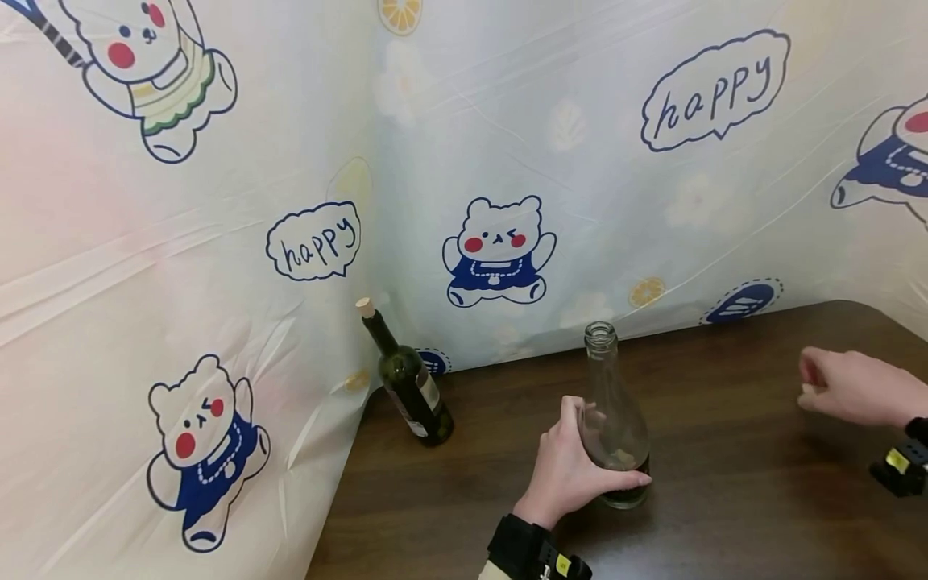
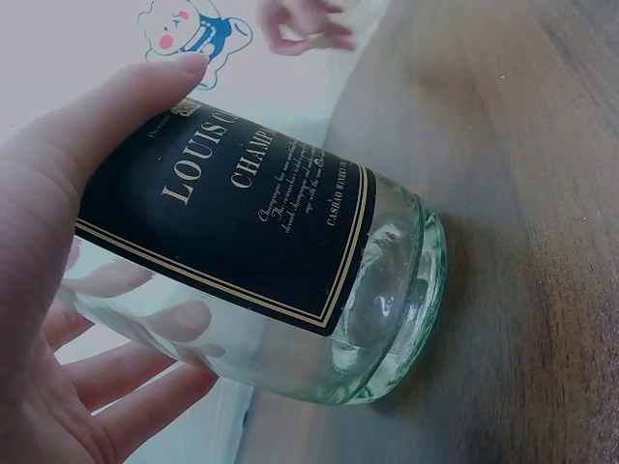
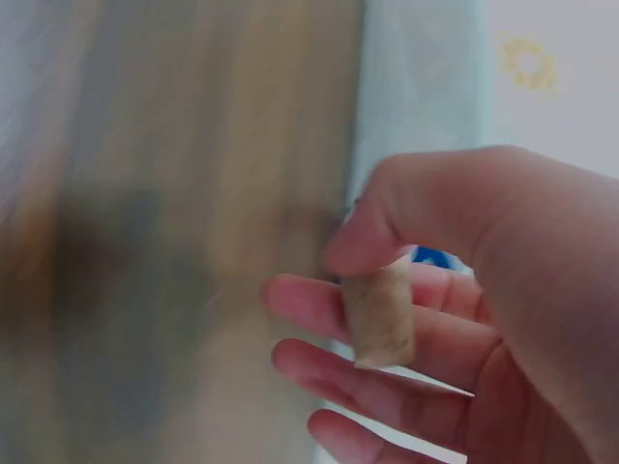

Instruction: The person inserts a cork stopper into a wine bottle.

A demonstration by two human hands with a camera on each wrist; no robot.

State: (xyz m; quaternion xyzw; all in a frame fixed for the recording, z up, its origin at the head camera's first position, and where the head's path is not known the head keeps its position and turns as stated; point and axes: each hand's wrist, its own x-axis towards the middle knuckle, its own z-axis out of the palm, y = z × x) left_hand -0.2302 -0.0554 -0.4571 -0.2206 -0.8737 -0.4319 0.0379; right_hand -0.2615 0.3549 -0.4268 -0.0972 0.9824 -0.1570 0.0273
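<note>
treat clear tapered glass bottle (image 1: 616,431), standing on brown wood-grain table (image 1: 725,459), as rigid, slippery, breakable; hold by lower body, as gripped in left hand (image 1: 569,475). expect light, firm tan cylindrical cork (image 3: 379,319), pinched in right hand (image 1: 859,389), right of bottle. read black rectangular label (image 2: 232,208) in left wrist view; illegible in head view.

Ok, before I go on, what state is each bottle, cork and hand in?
Clear bottle: upright, mouth open.
Green bottle: upright, stopped with a cork.
Loose cork: out of any bottle.
Left hand: gripping the clear bottle.
Right hand: pinching the loose cork.
</note>
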